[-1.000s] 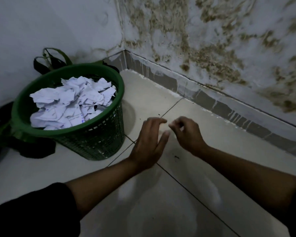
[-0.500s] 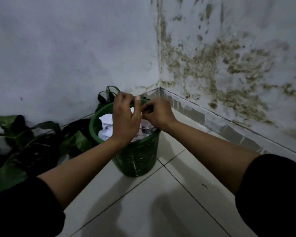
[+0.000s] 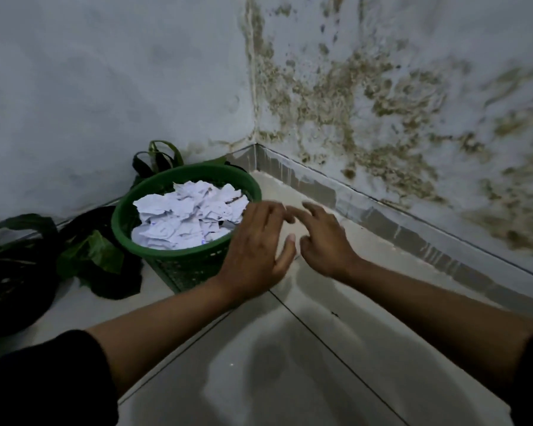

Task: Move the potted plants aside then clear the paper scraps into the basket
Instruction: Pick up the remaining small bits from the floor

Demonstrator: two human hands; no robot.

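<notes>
Whereas half a second ago both hands were bunched together over the mouth of the basket, the head view now shows them drawn back to its right and lowered toward the floor. The left hand (image 3: 256,250) hangs palm down with fingers loosely spread, overlapping the near right side of the green plastic basket (image 3: 182,265). The right hand (image 3: 323,238) lies just beside it on the far side from the basket, fingers extended and parted, slightly blurred by motion. Neither hand holds anything that can be made out; the two are close together but not clasped.

The paper scraps (image 3: 188,216) sit heaped inside the basket, just left of the left hand, filling it to about rim height. The potted plants (image 3: 83,256) stand well left of both hands, against the wall beyond the basket, with more dark leaves (image 3: 157,158) showing behind its far rim.

The floor tiles (image 3: 320,348) beneath and in front of the hands show only a few dark specks; no white scrap is visible on them, though the light is poor.

Assessment: the last handful appears to have been released into the basket, and the plants are already set aside. The task looks at or very near completion. The hands returning low over the tiles suggests a final check for small remnants.
</notes>
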